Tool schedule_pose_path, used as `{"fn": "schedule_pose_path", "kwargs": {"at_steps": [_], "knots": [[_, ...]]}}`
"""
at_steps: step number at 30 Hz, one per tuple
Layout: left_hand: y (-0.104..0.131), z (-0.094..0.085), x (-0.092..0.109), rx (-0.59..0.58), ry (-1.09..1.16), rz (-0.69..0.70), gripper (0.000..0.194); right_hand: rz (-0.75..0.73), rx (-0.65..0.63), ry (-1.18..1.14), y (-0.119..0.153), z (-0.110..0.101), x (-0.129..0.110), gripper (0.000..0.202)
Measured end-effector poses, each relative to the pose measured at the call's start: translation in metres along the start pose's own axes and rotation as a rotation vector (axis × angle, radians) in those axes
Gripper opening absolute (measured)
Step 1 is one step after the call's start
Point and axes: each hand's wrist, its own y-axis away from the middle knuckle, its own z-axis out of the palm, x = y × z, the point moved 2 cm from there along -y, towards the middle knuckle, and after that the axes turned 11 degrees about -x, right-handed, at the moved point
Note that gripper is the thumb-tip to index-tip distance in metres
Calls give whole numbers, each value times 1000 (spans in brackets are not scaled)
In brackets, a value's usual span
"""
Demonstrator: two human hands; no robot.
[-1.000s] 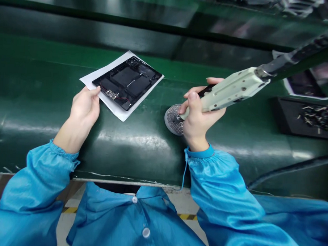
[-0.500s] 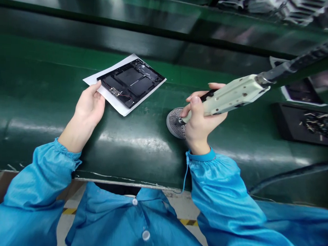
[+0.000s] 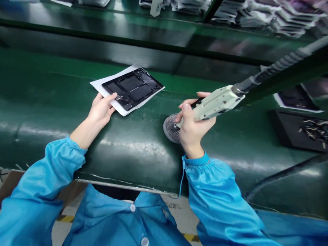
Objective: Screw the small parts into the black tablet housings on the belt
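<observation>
with our left hand (image 3: 101,111), thumb on top and fingers beneath, we pinch the near left edge of the opened black tablet (image 3: 136,86) and its white sheet (image 3: 100,84) above the green worktop (image 3: 135,154). to their right, the fingers of our right hand (image 3: 193,129) wrap round a pale screwdriver (image 3: 217,103), its working end at a round perforated dish (image 3: 169,128).

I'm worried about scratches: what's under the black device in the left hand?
A white sheet shows beneath the black device, along its edges. The device's underside and whatever lies directly against it are covered.
</observation>
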Motion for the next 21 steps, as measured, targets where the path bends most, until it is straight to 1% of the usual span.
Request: {"fn": "schedule_pose_path", "kwargs": {"at_steps": [3, 6, 8, 10, 12, 14, 17, 19, 21], "knots": [[-21, 3, -2, 60, 11, 48, 34, -13, -4, -42, 1, 1, 2, 40], [-54, 7, 0, 93, 59, 111, 37, 1, -1, -52, 1, 2, 3, 40], [-78, 11, 3, 113, 106, 172, 44, 18, 0, -47, 2, 3, 2, 42], [-99, 16, 6, 114, 159, 223, 53, 26, -1, -46, 2, 3, 2, 43], [-113, 19, 7, 94, 198, 235, 53, 31, -1, -50, 3, 2, 1, 44], [-119, 20, 6, 63, 207, 208, 41, 42, 0, -54, 3, 2, 0, 43], [-118, 18, 8, 22, 192, 155, 19, 58, 2, -60, 3, 2, -2, 42], [-115, 15, 14, 19, 175, 121, 14, 74, -1, -63, 3, 1, -4, 41], [-113, 12, 23, 35, 153, 84, 13, 91, -2, -65, 2, 1, -5, 42]]}}
